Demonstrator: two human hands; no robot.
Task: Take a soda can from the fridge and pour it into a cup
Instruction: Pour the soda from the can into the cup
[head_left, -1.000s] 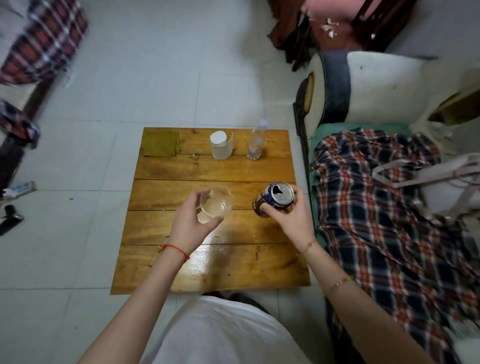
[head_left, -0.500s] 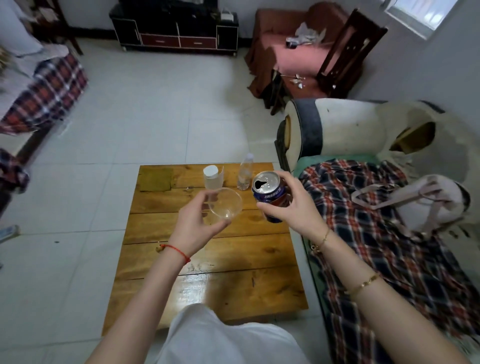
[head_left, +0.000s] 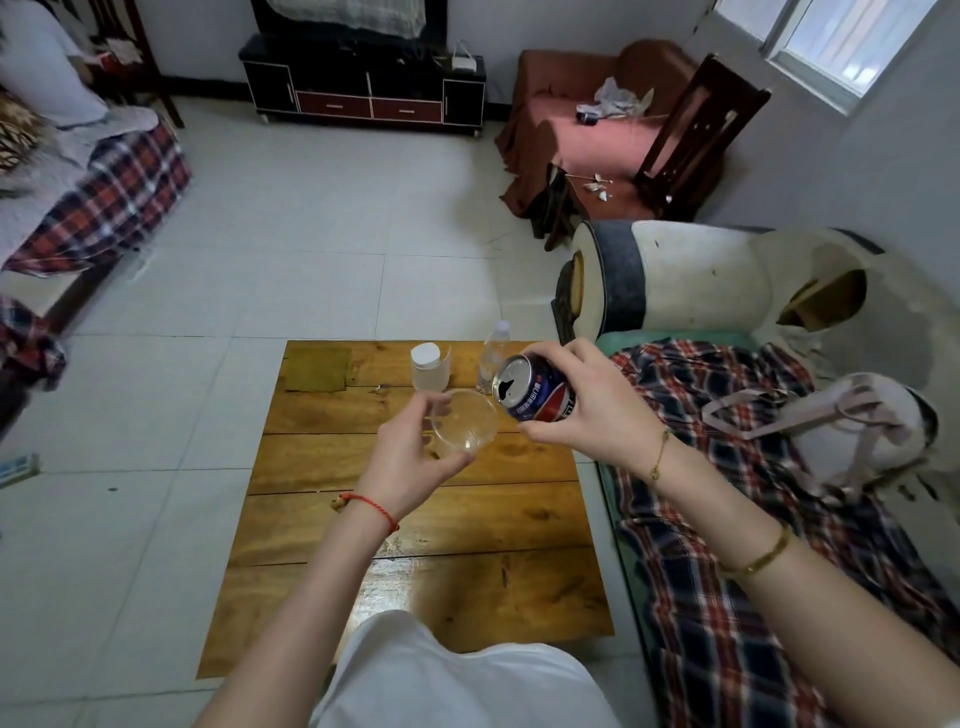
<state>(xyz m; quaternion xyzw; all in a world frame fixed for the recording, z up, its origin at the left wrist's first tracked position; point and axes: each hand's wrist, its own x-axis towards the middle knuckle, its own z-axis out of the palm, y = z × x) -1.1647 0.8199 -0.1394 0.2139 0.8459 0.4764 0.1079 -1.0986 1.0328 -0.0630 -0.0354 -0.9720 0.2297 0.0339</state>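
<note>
My right hand grips a blue, red and white soda can, opened at the top and tilted to the left, its mouth right beside the rim of a clear plastic cup. My left hand holds that cup from below and behind, above the low wooden table. The cup looks empty, and no liquid shows between can and cup.
At the table's far edge stand a clear jar with a white lid and a small water bottle. A sofa with a plaid blanket and a pale bag borders the table on the right. Tiled floor lies to the left.
Both hands have risen over the table. The can has tipped further left, up to the cup's rim. The camera has tilted up, showing more of the room.
</note>
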